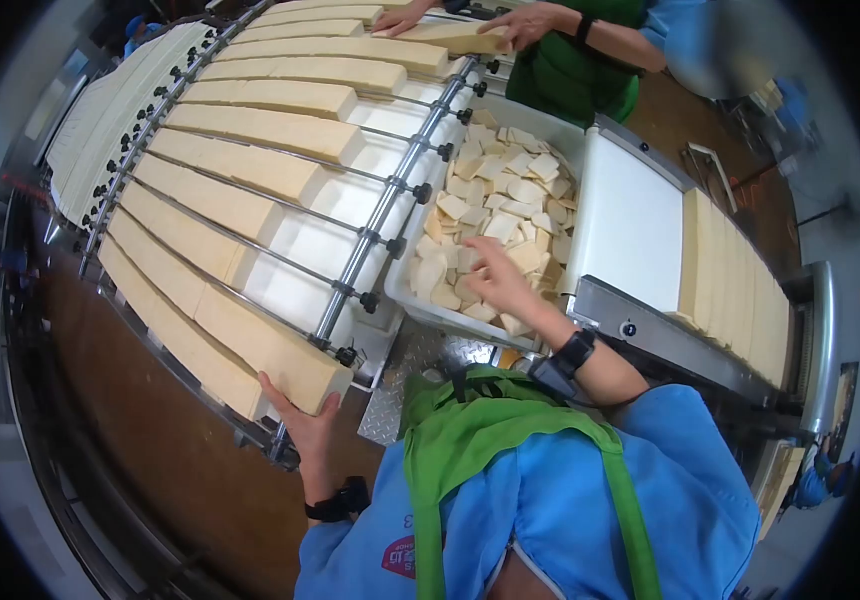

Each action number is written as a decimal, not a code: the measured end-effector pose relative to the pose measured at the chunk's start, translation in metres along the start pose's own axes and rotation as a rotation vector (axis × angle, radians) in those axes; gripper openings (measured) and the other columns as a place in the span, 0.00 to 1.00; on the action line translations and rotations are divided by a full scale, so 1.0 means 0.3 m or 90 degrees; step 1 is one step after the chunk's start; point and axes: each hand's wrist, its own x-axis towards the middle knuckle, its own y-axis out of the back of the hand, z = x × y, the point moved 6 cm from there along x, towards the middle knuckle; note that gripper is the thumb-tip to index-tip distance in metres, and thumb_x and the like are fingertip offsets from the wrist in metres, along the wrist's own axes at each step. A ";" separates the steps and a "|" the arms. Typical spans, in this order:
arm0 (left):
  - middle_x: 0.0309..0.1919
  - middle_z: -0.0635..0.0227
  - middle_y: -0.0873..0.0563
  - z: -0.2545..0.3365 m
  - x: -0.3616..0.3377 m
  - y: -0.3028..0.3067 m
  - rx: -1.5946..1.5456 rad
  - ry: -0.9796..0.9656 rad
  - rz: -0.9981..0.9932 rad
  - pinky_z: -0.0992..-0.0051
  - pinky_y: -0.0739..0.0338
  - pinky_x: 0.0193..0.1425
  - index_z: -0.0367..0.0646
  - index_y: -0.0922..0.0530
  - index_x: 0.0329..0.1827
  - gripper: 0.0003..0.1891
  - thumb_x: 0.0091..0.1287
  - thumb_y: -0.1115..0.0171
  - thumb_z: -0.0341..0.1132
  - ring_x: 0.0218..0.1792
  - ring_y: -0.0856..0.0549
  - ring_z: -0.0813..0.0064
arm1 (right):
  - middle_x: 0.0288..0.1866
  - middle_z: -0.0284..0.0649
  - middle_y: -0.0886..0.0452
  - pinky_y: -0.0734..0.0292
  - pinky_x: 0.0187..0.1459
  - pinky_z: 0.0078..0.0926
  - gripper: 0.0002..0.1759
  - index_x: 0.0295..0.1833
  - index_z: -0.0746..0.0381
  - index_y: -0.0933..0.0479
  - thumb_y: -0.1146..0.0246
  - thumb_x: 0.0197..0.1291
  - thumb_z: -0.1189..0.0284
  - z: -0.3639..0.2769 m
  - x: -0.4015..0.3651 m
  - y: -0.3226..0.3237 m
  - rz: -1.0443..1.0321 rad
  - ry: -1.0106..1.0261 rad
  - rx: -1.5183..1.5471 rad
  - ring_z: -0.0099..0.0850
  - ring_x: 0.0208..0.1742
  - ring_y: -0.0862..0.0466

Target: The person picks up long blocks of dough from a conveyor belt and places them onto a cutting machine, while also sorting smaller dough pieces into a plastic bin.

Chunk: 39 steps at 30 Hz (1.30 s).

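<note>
Fingers on the left hand point(302, 420) are spread wide at the near end of a long pale slab point(272, 345), forefinger along its left side and thumb at the right corner of its end face; whether they grip or only rest there, I cannot tell. That slab lies at the near right corner of the tabletop point(300, 238), its end reaching past the crossbar point(375, 222) that follows the right edge. Its long axis runs away from the left palm, slanting toward the left edge, so the fingers meet it end-on, with its length stretching forward and left of them. Another piece lies behind it in the same row, and an outer slab point(185, 340) lies just beside it along the near edge.

Of the two hands, the left is clearly nearer. The right hand point(500, 280) hangs over a white bin point(455, 322) beyond the right edge, fingers loosely bent and parted, with nothing seen in them; contact with the loose slices point(510, 190) below is unclear.

Farther out, more rows lie side by side toward the far edge, where a co-worker's hands point(533, 24) rest on another slab point(450, 38). Right of the bin is a white belt point(630, 220) carrying a row of pale pieces point(735, 290).
</note>
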 end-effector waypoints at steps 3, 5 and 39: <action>0.66 0.50 0.47 0.012 0.000 -0.003 -0.023 0.000 -0.005 0.67 0.48 0.67 0.42 0.60 0.70 0.56 0.38 0.32 0.24 0.65 0.43 0.57 | 0.46 0.44 0.27 0.25 0.38 0.24 0.21 0.54 0.66 0.32 0.42 0.51 0.76 0.134 -0.093 0.168 0.029 -0.091 -0.049 0.30 0.39 0.22; 0.66 0.51 0.46 0.015 0.001 -0.006 -0.019 -0.002 -0.005 0.67 0.48 0.67 0.43 0.60 0.70 0.55 0.39 0.33 0.23 0.65 0.43 0.57 | 0.44 0.47 0.26 0.25 0.39 0.26 0.19 0.50 0.68 0.29 0.43 0.51 0.75 0.182 -0.167 0.238 0.048 -0.128 -0.095 0.34 0.36 0.21; 0.66 0.51 0.45 0.011 0.019 -0.008 0.014 -0.039 0.021 0.69 0.49 0.68 0.41 0.55 0.70 0.52 0.39 0.34 0.27 0.66 0.43 0.58 | 0.36 0.48 0.26 0.28 0.42 0.36 0.12 0.41 0.66 0.27 0.46 0.48 0.80 0.231 -0.323 0.283 0.104 0.035 -0.185 0.46 0.41 0.25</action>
